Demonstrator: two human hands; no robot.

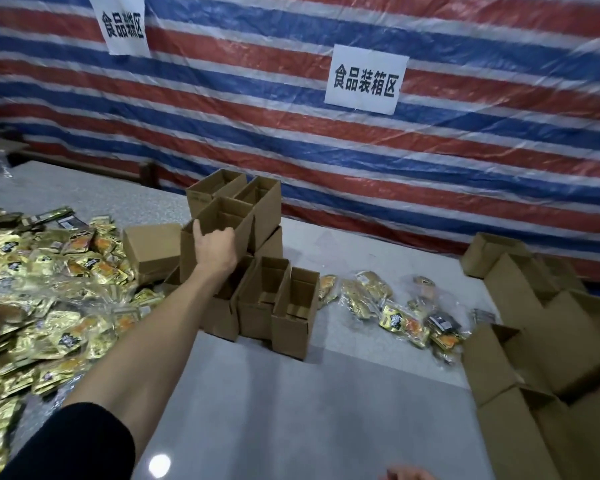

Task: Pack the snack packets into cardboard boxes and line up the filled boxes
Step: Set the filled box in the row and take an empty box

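My left hand [215, 249] reaches forward from a black sleeve and grips the near rim of an open, empty cardboard box [219, 216] on top of a cluster of open boxes [278, 306] in the middle of the table. Two more open boxes [246, 192] stand just behind the held one. A big heap of gold snack packets [49, 289] covers the table's left side. More packets in clear bags [395, 310] lie to the right of the cluster. Only a sliver of my right hand [407, 474] shows at the bottom edge.
A closed box [149, 247] lies left of the cluster beside the packet heap. Many cardboard boxes [541, 341] are piled along the right side. The grey table [291, 410] ends at a red, white and blue striped tarp with paper signs [364, 79].
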